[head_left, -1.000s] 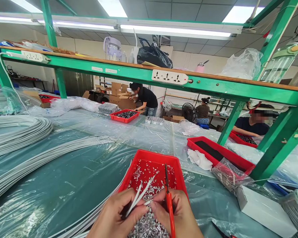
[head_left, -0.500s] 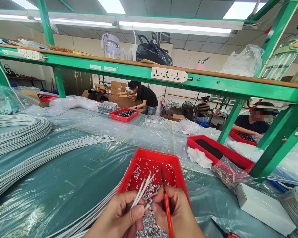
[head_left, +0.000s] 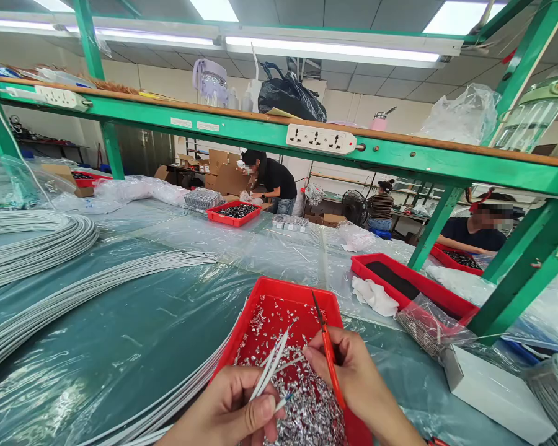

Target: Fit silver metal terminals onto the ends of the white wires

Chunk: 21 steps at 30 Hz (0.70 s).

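Observation:
My left hand [head_left: 242, 406] is closed around several thin white cables [head_left: 273, 367]. Their ends point up and away, and one shorter end with a bluish tip bends right by the thumb. To the right, my right hand [head_left: 346, 365] grips a slim red-handled tool [head_left: 331, 362] with a dark pointed tip; its exact kind is unclear. The thumb and forefinger of that hand pinch together near a pale thin strip. Both hands are over a red tray [head_left: 302, 287] scattered with silvery foil scraps [head_left: 309, 409], heaped at its near end.
Long cable bundles [head_left: 97, 286] and a coil [head_left: 37, 251] lie on the left. On the right are a red bin [head_left: 400, 279], a crumpled white cloth [head_left: 374, 296] and a white box [head_left: 497, 393]. A green shelf [head_left: 242, 127] spans overhead. Other people work beyond.
My right hand has moved up and right, away from the cable end, carrying the red-handled tool. My left hand keeps its hold, and the foil pile shows more.

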Each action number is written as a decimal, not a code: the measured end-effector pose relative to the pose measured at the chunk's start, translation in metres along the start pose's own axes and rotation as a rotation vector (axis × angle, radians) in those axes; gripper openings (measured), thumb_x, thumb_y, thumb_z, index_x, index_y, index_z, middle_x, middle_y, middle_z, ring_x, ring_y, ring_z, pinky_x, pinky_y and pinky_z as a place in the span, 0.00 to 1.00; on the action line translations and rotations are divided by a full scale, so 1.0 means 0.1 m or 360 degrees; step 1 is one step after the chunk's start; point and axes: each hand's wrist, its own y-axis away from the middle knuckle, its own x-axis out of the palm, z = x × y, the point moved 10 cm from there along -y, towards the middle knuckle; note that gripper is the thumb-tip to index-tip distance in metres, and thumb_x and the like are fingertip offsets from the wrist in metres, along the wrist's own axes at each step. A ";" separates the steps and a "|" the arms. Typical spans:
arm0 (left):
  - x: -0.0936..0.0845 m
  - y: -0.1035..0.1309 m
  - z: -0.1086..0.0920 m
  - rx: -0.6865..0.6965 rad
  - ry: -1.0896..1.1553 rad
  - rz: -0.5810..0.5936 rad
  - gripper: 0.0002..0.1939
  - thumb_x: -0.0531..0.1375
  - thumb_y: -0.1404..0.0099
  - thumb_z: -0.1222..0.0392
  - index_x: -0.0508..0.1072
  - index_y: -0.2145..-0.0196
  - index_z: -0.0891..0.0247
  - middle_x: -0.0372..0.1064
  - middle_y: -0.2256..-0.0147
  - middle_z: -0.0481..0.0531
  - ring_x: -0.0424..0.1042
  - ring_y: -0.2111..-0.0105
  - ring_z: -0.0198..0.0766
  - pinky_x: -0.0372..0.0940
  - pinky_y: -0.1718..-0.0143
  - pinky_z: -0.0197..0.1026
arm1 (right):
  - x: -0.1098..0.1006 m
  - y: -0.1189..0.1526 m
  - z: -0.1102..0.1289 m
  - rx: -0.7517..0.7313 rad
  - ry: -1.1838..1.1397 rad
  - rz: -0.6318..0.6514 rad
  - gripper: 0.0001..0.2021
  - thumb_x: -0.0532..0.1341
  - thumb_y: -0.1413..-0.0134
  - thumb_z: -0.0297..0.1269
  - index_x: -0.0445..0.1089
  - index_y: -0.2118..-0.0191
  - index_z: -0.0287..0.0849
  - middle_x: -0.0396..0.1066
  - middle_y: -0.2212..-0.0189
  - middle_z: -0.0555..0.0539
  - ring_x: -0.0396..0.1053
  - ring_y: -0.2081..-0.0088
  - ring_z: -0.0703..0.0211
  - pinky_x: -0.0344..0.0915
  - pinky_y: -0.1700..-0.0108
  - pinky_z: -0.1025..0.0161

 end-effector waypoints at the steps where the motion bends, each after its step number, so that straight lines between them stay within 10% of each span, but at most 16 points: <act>1: -0.01 -0.01 0.00 0.0011 -0.0012 -0.0015 0.22 0.65 0.50 0.42 0.69 0.75 0.68 0.67 0.80 0.47 0.61 0.83 0.25 0.56 0.84 0.26 | -0.02 0.00 0.00 -0.0005 -0.0014 0.0022 0.17 0.66 0.56 0.48 0.67 0.75 0.37 0.54 0.84 0.57 0.48 0.80 0.69 0.46 0.77 0.69; 7: 0.00 -0.03 -0.04 0.0036 0.0029 0.0039 0.22 0.62 0.47 0.41 0.67 0.72 0.65 0.64 0.82 0.45 0.55 0.88 0.24 0.48 0.89 0.27 | 0.39 0.19 -0.08 0.0111 -0.0336 0.0519 0.20 0.68 0.57 0.46 0.72 0.59 0.39 0.61 0.81 0.55 0.57 0.81 0.71 0.51 0.76 0.70; 15: 0.06 -0.07 -0.05 0.0029 0.0100 0.0104 0.21 0.60 0.44 0.42 0.61 0.74 0.64 0.59 0.84 0.41 0.50 0.90 0.21 0.40 0.90 0.28 | 0.30 0.16 -0.13 0.0028 -0.0410 0.0022 0.17 0.74 0.70 0.36 0.65 0.78 0.38 0.58 0.83 0.57 0.52 0.79 0.69 0.48 0.75 0.69; 21: 0.12 -0.05 -0.05 0.0029 0.0112 0.0194 0.23 0.61 0.46 0.40 0.63 0.76 0.64 0.57 0.84 0.41 0.48 0.89 0.23 0.39 0.90 0.29 | 0.26 0.18 -0.09 -0.0133 -0.0469 0.0012 0.14 0.73 0.69 0.33 0.66 0.78 0.39 0.60 0.81 0.57 0.51 0.80 0.70 0.45 0.76 0.69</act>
